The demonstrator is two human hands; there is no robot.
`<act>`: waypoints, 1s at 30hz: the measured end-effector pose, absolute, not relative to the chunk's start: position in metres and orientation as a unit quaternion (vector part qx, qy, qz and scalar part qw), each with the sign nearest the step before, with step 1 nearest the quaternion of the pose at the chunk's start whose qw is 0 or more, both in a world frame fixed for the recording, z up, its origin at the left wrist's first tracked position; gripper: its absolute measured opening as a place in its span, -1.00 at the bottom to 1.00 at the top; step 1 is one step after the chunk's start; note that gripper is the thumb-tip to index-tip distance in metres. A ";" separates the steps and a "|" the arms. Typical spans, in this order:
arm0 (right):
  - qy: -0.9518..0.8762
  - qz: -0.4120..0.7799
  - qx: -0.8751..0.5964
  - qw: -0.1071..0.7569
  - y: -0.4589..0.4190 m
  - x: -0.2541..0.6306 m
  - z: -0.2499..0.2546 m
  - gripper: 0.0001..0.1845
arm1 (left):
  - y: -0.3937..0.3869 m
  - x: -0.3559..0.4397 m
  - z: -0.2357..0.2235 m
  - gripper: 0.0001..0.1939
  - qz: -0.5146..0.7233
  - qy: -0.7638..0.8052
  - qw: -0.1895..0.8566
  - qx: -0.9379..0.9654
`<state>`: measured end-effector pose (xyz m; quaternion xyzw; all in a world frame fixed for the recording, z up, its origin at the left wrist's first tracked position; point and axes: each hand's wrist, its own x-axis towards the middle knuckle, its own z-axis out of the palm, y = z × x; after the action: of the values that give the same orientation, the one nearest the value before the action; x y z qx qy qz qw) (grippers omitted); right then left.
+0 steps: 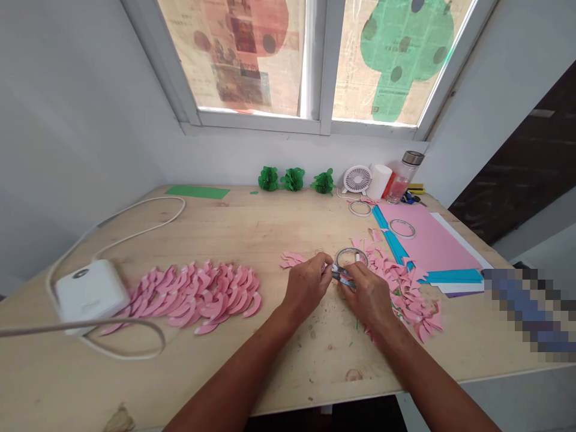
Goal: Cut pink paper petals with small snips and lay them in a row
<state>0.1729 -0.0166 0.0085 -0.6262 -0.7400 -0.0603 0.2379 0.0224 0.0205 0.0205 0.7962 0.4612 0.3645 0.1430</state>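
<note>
Near the middle of the table, my left hand (310, 279) is closed in a pinch, its fingertips meeting a small silver-and-dark tool (342, 276). That tool is gripped in my right hand (369, 294), with the fingers curled round it; its exact kind is too small to make out. Whatever else my left fingers pinch is hidden. Just behind my hands lies a thin tape roll (352, 249). A few pink paper pieces (292, 259) rest beyond my left hand. Pink paper scraps (411, 294) are heaped beside my right hand. Curved pink paper pieces (198, 294) overlap in rows on the left.
A white box (92, 291) with a cable stands at far left. Green paper shapes (293, 179), a small fan (357, 179) and a glass bottle (402, 177) line the wall. Pink sheets (432, 240) with a tape roll (402, 228) lie at right. A green strip (198, 192) lies at back left.
</note>
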 end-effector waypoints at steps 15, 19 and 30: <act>-0.737 -0.055 -0.635 0.225 -0.018 0.171 0.015 -0.88 | 0.023 0.021 0.028 -0.90 0.380 0.458 0.266 0.758; -0.735 -0.056 -0.636 0.226 -0.018 0.172 0.014 -0.87 | 0.024 0.019 0.028 -0.90 0.390 0.458 0.291 0.743; -0.693 0.031 -0.657 0.297 -0.013 0.178 0.012 -0.89 | 0.031 0.020 0.027 -0.85 0.461 0.431 0.532 0.564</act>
<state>0.1780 -0.0133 0.0116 -0.6567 -0.6926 0.0311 0.2968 0.0203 0.0314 0.0273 0.5643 0.4309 0.4610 0.5323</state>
